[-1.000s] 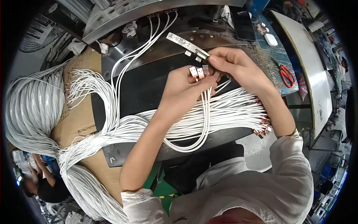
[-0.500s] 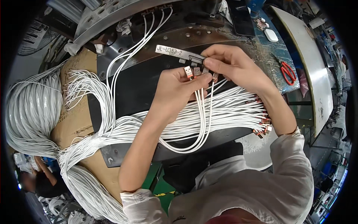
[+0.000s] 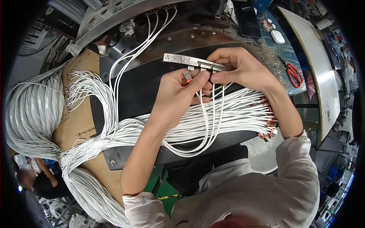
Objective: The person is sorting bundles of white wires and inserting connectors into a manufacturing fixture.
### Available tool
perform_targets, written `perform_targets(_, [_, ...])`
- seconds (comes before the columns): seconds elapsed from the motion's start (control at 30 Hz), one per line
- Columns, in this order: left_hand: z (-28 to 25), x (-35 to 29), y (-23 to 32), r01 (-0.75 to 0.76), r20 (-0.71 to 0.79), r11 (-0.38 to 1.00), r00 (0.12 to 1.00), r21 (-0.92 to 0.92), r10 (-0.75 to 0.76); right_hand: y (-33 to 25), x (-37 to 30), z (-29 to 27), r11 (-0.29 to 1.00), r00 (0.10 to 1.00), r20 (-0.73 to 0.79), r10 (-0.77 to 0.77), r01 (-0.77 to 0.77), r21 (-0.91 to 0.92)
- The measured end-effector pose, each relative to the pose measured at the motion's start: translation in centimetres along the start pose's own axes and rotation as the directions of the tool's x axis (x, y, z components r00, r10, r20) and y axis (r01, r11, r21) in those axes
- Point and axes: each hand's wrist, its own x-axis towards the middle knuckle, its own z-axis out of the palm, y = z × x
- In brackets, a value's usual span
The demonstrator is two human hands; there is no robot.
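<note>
My left hand (image 3: pixel 175 95) is closed round several white USB cables (image 3: pixel 205 129), their metal plugs pointing up. One USB plug (image 3: pixel 187 76) with an orange-red base sticks out between its fingers, apart from the bar. Pinched in my right hand (image 3: pixel 247 72) is the right end of a flat metal bar (image 3: pixel 182 59) with slots along its lower edge. Other plugs sit against those slots at the right of the bar, partly covered by my fingertips. Beneath both hands lies a thick bundle of white cables (image 3: pixel 235 114), its orange-red plug ends at the right.
A large cable coil (image 3: pixel 36 110) stands at the left on cardboard (image 3: pixel 78 117). Several cables run up to the metal press (image 3: pixel 114 22). Red-handled pliers (image 3: pixel 293 76), a white case (image 3: pixel 277 36) and a dark phone (image 3: pixel 248 19) lie at the right and back. Another person (image 3: pixel 43 180) is at lower left.
The metal bar has shifted slightly right and down, toward the plugs in my left hand. Plugs that stood below it now meet its slots. The plug at my left fingers has tilted.
</note>
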Motion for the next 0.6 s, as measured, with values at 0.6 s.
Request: perform_targets(0.6, [-1.2,-0.3,1.4,0.002,-0.054,0.971,0.998,0.238,0.012,-0.8,0.9,-1.5,0.995,0.998,-0.054,0.042,-0.047,-0.089])
